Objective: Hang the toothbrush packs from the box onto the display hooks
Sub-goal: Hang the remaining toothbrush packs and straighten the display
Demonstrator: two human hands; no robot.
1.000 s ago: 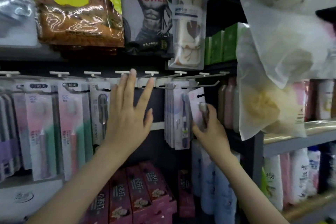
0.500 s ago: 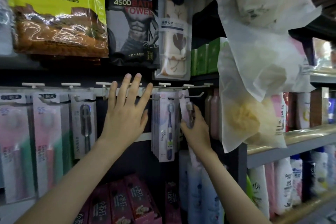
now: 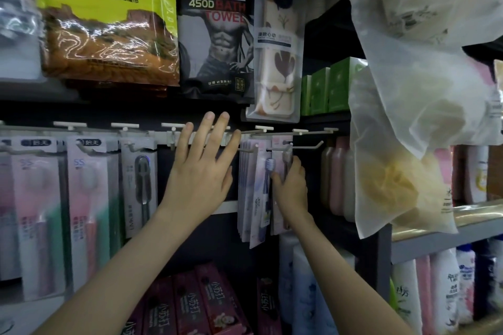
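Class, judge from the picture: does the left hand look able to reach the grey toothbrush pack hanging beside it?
Probably yes. The left hand is open and empty, and the grey pack hangs just beside it with nothing between them.

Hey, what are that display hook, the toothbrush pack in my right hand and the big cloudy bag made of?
Display hook: thin pale rod with upturned tip, likely painted metal wire.
Toothbrush pack: printed card, apparently under clear glossy plastic showing the brush.
Bag: frosted soft plastic film, creased, contents showing through dimly.
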